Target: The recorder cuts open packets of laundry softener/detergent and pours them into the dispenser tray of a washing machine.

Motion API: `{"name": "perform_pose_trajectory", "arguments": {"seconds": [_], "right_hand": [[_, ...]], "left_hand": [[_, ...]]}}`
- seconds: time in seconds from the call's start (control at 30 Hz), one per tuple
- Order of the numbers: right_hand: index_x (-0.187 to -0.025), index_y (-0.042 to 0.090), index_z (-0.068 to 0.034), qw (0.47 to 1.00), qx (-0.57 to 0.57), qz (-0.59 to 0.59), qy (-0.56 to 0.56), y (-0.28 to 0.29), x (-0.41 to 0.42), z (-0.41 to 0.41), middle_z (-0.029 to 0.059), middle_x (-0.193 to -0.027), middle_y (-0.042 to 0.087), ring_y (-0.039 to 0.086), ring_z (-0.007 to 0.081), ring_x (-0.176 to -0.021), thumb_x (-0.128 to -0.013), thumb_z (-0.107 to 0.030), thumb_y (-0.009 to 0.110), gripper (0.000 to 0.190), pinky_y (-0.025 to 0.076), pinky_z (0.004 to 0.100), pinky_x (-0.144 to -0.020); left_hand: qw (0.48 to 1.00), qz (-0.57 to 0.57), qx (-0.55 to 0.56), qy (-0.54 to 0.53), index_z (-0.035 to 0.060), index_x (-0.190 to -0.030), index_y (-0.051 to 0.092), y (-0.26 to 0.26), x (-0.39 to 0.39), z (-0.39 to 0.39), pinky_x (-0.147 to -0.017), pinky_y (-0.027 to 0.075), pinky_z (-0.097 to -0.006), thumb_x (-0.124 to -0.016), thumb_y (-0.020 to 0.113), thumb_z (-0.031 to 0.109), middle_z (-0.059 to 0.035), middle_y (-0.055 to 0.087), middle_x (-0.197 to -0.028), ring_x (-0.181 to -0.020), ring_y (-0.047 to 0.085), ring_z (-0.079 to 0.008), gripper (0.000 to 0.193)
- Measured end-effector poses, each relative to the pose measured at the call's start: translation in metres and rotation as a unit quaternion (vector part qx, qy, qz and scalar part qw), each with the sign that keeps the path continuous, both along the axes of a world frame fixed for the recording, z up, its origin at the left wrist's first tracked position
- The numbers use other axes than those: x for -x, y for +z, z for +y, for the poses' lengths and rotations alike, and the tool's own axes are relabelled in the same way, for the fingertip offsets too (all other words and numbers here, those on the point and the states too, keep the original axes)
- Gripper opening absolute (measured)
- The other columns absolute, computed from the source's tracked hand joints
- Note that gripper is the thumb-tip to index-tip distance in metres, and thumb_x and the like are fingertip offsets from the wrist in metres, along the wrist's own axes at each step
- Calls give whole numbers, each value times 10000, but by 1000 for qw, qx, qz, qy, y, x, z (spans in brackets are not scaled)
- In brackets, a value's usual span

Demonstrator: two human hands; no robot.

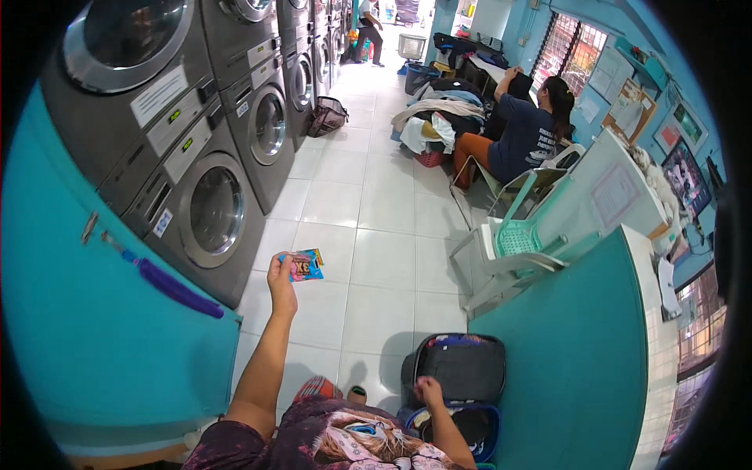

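Observation:
My left hand (278, 273) is held out ahead at arm's length, pinching a blue and pink sachet (306, 267) by its edge. The sachet bears printed writing and hangs in front of a floor tile. Low and closer to my body, my right hand (429, 390) has its fingers curled; whether anything is inside them is not visible. Below and beside it stands a blue basket (497, 432) with dark cloth in it. Just beyond is a dark container (461, 367) with a black item covering most of its top and patterned fabric at the far rim.
Stacked front-loading machines (214, 202) line the left, behind a teal door (147, 352) with a purple duster (176, 288). A teal counter (576, 352) and stacked plastic chairs (517, 238) border the right. Farther off, a seated person (523, 135) is beside a laundry pile (440, 111); a bag (328, 116) lies on the floor.

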State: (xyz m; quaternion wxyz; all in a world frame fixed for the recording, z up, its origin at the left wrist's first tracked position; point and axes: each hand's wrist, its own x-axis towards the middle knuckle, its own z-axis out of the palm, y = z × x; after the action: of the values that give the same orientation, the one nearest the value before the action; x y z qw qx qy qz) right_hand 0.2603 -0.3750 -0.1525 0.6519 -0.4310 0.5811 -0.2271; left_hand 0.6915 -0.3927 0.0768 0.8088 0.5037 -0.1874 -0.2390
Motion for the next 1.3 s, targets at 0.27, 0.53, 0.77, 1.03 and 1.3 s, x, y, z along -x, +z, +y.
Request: {"name": "perform_pose_trajectory", "arguments": {"seconds": [0.27,0.53,0.77,1.03,1.3], "right_hand": [[-948,522,-51,996,81,15,16,13,-189,-264,70,-773,588,554,125,-636,-815,-168,494,179,431,243,-502],[-725,544,-28,955,10,266,129,-20,-195,-271,86,-583,533,502,199,-461,-720,-193,496,172,409,320,-415],[-727,557,-37,917,-123,367,98,-28,-255,-433,113,-649,565,532,278,-570,-687,-242,548,209,429,391,-525],[-866,556,-44,977,22,80,-197,2,-445,-909,95,-748,594,564,191,-629,-767,-210,538,195,456,313,-524],[-908,557,-23,970,229,83,-6,55,-675,-1184,72,-754,603,551,119,-662,-799,-149,489,180,423,242,-533]], "left_hand": [[999,-50,8,-18,49,-872,503,3,-149,-221,-632,393,-186,-868,450,170,9,521,-754,-674,471,-47,132],[996,-22,1,-81,52,-872,503,21,-296,-458,-651,403,-191,-863,446,145,-1,535,-774,-700,491,-51,109],[994,-51,74,-66,71,-872,510,16,-405,-680,-654,417,-194,-848,469,130,3,544,-779,-721,516,-59,76],[995,-13,84,-46,73,-876,516,20,-525,-909,-630,431,-189,-847,489,131,3,540,-784,-691,525,-63,69],[993,16,81,-79,87,-875,534,-1,-661,-1154,-620,447,-205,-853,485,129,1,568,-766,-662,538,-64,69]]}}
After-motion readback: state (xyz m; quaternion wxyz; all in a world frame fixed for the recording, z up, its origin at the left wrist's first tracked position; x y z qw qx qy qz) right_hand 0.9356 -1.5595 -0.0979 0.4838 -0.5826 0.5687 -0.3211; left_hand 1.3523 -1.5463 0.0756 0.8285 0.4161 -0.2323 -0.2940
